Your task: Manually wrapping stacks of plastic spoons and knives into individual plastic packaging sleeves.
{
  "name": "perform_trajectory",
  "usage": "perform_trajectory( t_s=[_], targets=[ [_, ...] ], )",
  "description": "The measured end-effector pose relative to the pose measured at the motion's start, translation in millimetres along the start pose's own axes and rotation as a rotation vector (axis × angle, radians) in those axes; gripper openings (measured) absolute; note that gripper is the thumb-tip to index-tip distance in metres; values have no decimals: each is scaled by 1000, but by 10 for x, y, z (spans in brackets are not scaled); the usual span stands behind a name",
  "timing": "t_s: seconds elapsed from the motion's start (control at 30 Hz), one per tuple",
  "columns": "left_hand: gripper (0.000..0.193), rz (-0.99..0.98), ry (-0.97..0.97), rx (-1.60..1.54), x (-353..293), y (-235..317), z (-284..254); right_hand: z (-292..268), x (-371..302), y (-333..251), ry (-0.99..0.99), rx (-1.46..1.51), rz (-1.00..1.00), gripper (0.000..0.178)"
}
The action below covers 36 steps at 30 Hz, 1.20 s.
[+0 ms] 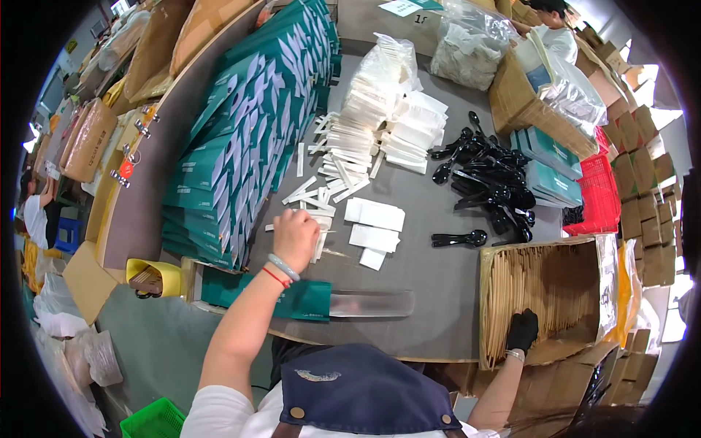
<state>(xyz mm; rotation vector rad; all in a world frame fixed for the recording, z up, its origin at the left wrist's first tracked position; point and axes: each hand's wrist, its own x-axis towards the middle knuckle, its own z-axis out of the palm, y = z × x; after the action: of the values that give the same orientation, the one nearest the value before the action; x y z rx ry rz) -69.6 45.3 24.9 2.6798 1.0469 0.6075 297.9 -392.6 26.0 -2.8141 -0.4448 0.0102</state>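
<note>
My left hand (295, 239), bare with a bangle and a red string at the wrist, is over loose narrow white paper packets (320, 201) left of the table's middle. Its fingers are curled down and closed; what they hold is hidden. Just right of it lie small flat white packets (374, 216). Below my left forearm rests a green printed sleeve (307, 299), with a clear plastic sleeve (372, 303) extending from its right end. My right hand (522, 332), in a black glove, reaches into a cardboard box (488, 350) among upright thin brown paper-wrapped sticks (558, 281). Its fingertips do not show clearly.
Overlapping green sleeves with white inserts (248, 139) fill the table's left side. Bundled white packets (387, 102) stand at the back. Black plastic spoons (489, 182), stacked green packs (551, 175) and a red basket (600, 186) are at the right. Another person (558, 33) is at back right.
</note>
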Motion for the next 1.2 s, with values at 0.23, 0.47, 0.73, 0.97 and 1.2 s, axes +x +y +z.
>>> perform_trajectory(
  t_s=[0.23, 0.47, 0.73, 0.97, 1.2],
  targets=[
    [26, 182, -11, -284, 146, 621, 474, 36, -99, -230, 42, -27, 89, 22],
    [31, 57, -222, -250, 92, 567, 336, 8, -5, -1701, -41, 181, -532, 21],
    [23, -29, -473, -662, -341, 754, -101, 481, 631, -2357, -323, -290, -939, 13],
    [34, 148, -227, -284, -731, 825, -150, 519, 571, -2400, -250, -234, -1040, 10],
    [35, 234, -196, -224, -1033, 706, -308, 539, 443, -2456, -328, -147, -937, 14]
  ],
)
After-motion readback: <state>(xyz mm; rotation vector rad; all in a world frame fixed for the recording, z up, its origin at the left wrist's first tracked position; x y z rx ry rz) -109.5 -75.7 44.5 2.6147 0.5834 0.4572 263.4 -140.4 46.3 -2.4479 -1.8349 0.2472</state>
